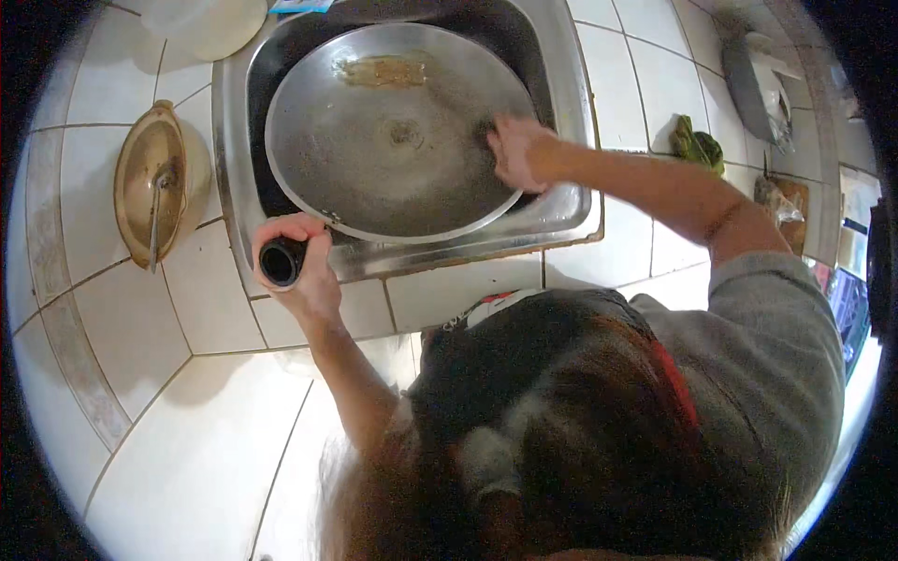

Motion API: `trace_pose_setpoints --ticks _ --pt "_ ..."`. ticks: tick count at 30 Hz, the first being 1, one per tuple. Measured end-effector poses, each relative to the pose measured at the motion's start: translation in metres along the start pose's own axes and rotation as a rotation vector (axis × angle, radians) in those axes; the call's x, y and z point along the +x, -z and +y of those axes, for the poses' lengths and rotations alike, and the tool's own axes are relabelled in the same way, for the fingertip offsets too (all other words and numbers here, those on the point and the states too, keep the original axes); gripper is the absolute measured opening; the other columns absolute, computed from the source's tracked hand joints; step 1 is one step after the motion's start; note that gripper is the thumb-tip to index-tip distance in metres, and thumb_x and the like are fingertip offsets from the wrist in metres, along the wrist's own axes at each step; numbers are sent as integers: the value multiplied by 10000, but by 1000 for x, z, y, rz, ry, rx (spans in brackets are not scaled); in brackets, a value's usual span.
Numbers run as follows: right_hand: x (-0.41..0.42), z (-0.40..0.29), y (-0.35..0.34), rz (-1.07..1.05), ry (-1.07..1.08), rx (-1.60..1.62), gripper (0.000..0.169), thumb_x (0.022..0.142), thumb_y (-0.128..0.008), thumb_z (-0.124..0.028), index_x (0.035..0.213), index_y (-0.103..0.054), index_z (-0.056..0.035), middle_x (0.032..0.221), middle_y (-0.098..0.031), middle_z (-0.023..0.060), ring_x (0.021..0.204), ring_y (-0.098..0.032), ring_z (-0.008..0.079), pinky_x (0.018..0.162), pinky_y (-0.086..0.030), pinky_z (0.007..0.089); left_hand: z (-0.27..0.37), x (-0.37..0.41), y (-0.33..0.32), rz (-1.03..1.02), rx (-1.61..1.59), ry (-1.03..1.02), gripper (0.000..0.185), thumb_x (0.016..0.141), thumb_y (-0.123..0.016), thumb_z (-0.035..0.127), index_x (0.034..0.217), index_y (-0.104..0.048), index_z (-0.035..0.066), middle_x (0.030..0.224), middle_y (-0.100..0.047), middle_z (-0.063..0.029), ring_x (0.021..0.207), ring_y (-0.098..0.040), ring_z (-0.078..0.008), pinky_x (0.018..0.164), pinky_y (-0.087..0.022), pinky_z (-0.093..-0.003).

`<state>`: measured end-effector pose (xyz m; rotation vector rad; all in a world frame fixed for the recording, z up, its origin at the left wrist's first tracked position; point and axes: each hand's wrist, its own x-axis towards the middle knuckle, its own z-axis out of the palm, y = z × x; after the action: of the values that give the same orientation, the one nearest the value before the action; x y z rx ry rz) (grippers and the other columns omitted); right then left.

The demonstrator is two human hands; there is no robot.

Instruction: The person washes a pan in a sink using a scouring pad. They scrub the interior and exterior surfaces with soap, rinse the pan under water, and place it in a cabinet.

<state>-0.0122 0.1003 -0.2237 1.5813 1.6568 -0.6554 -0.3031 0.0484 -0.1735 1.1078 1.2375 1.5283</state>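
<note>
A large round metal pan (365, 154) lies tilted in the stainless steel sink (579, 105), with a brownish patch near its far edge. My left hand (298, 259) is closed around a dark cylindrical handle (279, 263) with an open round end, at the pan's near left rim. My right hand (519, 154), blurred, is at the pan's right inner side. Something dark shows at its fingertips, but whether the hand grips it cannot be told.
An oval bowl (126, 189) with a metal spoon (154, 224) stands left of the sink. A pale round container (217, 28) is at the back left. To the right lie a green item (696, 146), a grey basin (747, 88) and a brown board (795, 210).
</note>
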Motion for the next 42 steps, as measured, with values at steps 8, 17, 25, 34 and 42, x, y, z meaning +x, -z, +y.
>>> trace_pose_setpoints --ticks 8,17,25,34,42 --pt "144 1 8 1000 356 38 545 863 -414 -173 1364 -289 3 1465 -145 205 1367 -137 331 1107 -153 416 -3 1 4 -68 -45 16 238 595 -537 -137 737 -474 43 730 -551 -70 696 -531 -158 694 -450 -280" --pt "94 -120 -9 808 956 354 580 800 -499 -95 1361 -353 -117 1427 -249 155 1251 -329 385 1042 -295 452 -4 0 3 27 -195 70 259 572 -547 -132 745 -473 46 718 -512 -57 724 -520 -176 699 -440 -287" --pt "75 -14 58 914 777 620 446 856 -466 -119 1296 -459 -191 1296 -450 132 1087 -515 266 979 -384 341 67 -1 5 2 -167 -138 289 566 -532 -139 782 -479 47 714 -514 -66 754 -513 -187 762 -431 -317" --pt "88 50 73 895 483 611 393 855 -459 -240 1235 -522 -166 1176 -557 142 1081 -529 315 956 -411 383 207 33 -91 -251 656 -441 174 649 -608 -24 819 -602 12 783 -648 -94 765 -624 -164 716 -475 -267" --pt "90 56 67 831 147 -93 361 874 -466 -323 1170 -557 -138 1097 -577 111 1026 -538 356 902 -424 421 237 42 -121 -417 1037 -475 121 687 -563 8 805 -571 38 777 -657 -47 792 -618 -114 750 -455 -245"
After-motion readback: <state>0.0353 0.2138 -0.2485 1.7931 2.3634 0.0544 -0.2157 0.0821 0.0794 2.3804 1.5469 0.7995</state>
